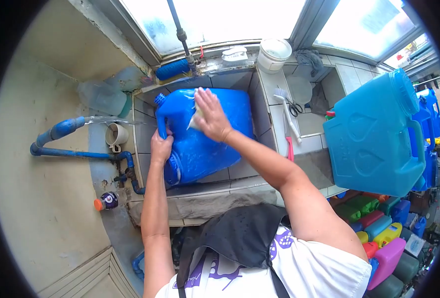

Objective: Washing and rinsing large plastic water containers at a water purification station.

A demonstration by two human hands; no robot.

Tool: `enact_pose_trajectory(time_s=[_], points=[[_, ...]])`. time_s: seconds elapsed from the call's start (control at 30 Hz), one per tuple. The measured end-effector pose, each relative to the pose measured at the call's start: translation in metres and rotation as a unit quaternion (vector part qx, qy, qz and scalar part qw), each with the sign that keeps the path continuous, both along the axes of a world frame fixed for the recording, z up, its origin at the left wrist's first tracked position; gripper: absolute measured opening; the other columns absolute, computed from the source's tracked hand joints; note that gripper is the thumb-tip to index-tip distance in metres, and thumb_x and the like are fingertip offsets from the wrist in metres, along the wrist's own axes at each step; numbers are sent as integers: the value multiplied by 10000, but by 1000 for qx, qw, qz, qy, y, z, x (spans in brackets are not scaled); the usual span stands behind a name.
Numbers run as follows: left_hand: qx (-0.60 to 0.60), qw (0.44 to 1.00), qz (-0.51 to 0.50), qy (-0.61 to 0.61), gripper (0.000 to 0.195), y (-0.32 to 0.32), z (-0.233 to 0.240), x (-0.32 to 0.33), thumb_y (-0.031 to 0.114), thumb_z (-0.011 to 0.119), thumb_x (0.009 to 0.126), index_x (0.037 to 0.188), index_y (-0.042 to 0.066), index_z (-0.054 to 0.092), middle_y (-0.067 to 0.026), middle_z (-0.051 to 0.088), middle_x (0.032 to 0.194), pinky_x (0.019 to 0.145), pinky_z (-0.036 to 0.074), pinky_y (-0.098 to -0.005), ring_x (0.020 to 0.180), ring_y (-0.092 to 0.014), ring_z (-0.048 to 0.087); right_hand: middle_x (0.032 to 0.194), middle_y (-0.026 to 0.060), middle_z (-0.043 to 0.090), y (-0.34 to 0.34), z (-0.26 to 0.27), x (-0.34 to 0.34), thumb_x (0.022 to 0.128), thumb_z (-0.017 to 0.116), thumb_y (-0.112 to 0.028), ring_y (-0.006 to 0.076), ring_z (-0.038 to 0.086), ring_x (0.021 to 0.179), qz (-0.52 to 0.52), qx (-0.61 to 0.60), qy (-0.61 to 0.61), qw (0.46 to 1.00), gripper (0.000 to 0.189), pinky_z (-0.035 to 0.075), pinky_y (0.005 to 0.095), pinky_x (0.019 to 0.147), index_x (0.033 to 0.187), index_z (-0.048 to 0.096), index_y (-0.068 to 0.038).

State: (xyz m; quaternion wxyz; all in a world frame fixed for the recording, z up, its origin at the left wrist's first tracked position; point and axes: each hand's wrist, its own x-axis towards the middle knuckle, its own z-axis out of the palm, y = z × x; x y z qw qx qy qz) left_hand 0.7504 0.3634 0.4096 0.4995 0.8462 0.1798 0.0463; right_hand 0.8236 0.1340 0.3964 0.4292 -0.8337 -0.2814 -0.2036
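Observation:
A blue plastic jerrycan (220,149) lies on its side in a tiled basin (259,100), with soapy streaks on its upper face. My left hand (161,145) grips its moulded handle near the wide cap (173,169). Pressed flat on the jerrycan, my right hand (213,117) holds a pale sponge or cloth (196,118) under the palm and fingers. Part of that cloth is hidden by the hand. Water runs from the blue pipe spout (72,124) towards the left side of the basin.
A translucent blue jerrycan (372,134) stands on the ledge at right. On the tiles lie a white brush (287,115), scissors (295,108) and a pink-handled tool (290,148). A white bucket (274,56) stands behind; a mug (116,136) and a plastic bottle (108,201) are at left.

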Motion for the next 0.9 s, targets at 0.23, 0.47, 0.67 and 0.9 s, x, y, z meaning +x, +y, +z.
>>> enact_pose_trajectory(time_s=[0.23,0.47,0.67,0.9], points=[[-65,990,-39,-119,131,54,-72,-58,35,589,749,878,10,592,-106,658,904,810,476,-336,846,-200,617,1315,179,577,-103,-106,42,991,355,-473,318,540,1207,-204,438,591,646,584,410,461,1028,1316,549,-29],[-7,996,-42,-73,147,39,-57,-34,40,598,758,898,-1,583,-124,644,854,776,477,-354,826,-218,623,1355,162,552,-126,-209,-48,976,362,-532,311,528,1228,-264,349,705,558,644,400,437,1036,1331,540,-26],[188,969,-157,-43,281,-27,69,19,136,633,754,1012,24,640,-173,670,934,781,506,-438,915,-378,637,1359,196,544,-53,-72,-4,1023,336,-470,318,520,1252,-323,187,325,869,608,378,390,1056,1354,504,11],[368,884,-275,-88,421,-9,82,59,401,684,809,1110,106,678,-104,665,1147,997,419,-470,1147,-283,578,1439,205,462,-17,20,-54,1040,388,-349,359,408,1361,-35,139,99,985,499,309,399,1115,1386,477,-1]])
